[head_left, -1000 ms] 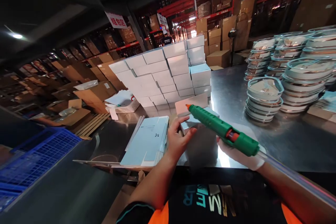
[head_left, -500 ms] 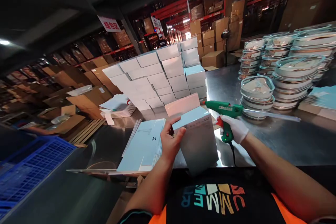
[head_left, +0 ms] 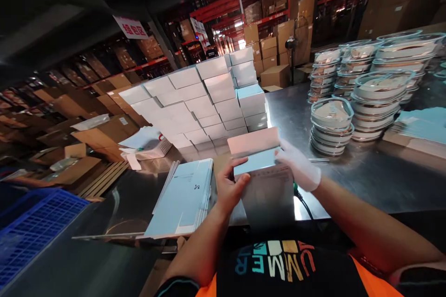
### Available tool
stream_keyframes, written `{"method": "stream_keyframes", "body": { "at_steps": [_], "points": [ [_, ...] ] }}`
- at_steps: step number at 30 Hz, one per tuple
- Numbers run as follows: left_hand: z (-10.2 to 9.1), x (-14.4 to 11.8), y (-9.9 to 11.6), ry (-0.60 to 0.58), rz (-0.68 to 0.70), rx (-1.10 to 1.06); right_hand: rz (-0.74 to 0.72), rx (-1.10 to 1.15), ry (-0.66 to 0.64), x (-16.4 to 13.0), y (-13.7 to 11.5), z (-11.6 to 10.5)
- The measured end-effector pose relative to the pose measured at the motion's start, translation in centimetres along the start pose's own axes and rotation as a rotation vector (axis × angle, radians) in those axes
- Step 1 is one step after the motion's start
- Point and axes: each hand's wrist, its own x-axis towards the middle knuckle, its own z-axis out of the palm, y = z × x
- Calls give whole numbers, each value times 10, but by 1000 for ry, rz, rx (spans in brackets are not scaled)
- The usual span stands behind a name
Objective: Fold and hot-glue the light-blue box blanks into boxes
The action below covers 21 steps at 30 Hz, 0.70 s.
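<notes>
At centre frame, a pale blue box (head_left: 266, 185) stands upright at the steel table's (head_left: 365, 181) near edge
Left hand (head_left: 228, 190) clasps its left side, thumb on the top flap; the gloved right hand (head_left: 299, 167) presses the right top corner. Flat blue cartons (head_left: 184, 197) lie just left, stacked white boxes (head_left: 202, 102) behind, lidded bowls (head_left: 365, 93) upper right

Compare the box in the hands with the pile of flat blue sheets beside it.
The box is folded up and stands upright with its flap open; the flat sheets lie unfolded in a pile on the table. Both hands grip the box; nothing touches the sheets. Both are pale blue.
</notes>
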Motion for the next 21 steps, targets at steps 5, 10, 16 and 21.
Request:
{"method": "stream_keyframes", "body": {
  "at_steps": [5, 10, 16, 21],
  "points": [
    [4, -7, -10, -28, 147, -12, -53, -38, -110, -7, -1, -2],
    [3, -7, -19, 78, 283, -90, -265, -162, -225, -18, 25, -26],
    [-9, 6, -8, -264, 413, 5, -385, -169, -319, -27, 20, -25],
    [-20, 18, 6, -412, 439, 175, -510, -283, -314, -24, 20, -25]
  ]
}}
